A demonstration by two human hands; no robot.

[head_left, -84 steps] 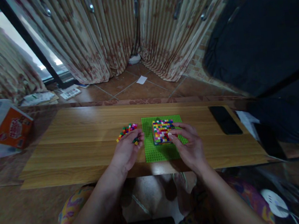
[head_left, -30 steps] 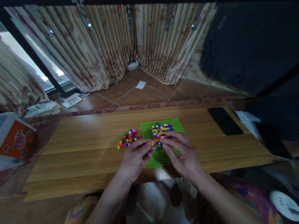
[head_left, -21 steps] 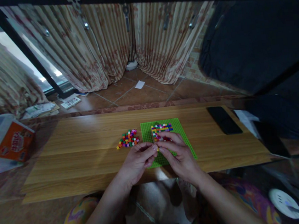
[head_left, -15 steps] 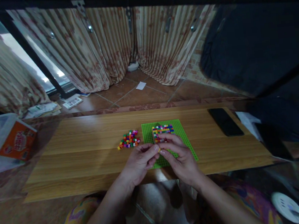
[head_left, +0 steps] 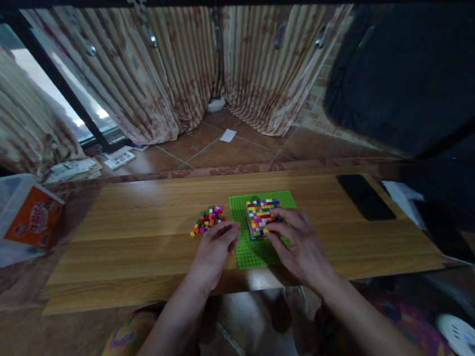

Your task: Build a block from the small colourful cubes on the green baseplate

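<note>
A green studded baseplate (head_left: pixel 249 255) lies on the wooden table, and on it stands a block of many-coloured small bricks (head_left: pixel 259 215). My right hand (head_left: pixel 297 239) is over the block's right side, its thumb and index finger pinching a small yellow brick (head_left: pixel 265 230) at the block's near edge. Left of the block, my left hand (head_left: pixel 217 250) hovers near the baseplate's left edge, fingers bent, thumb and fingertips close together; whether anything tiny is between them is hidden. Just beyond it lies a pile of loose coloured bricks (head_left: pixel 208 219).
A black phone (head_left: pixel 365 197) lies on the right of the wooden table (head_left: pixel 142 239). Left of the table is a clear plastic bin (head_left: pixel 13 224) with an orange label. White papers (head_left: pixel 403 200) are at the right edge. Curtains hang behind.
My hands were together over the baseplate with a yellow brick between them. They have moved apart, the right with the yellow brick to the block, the left to the left. The view has shifted slightly.
</note>
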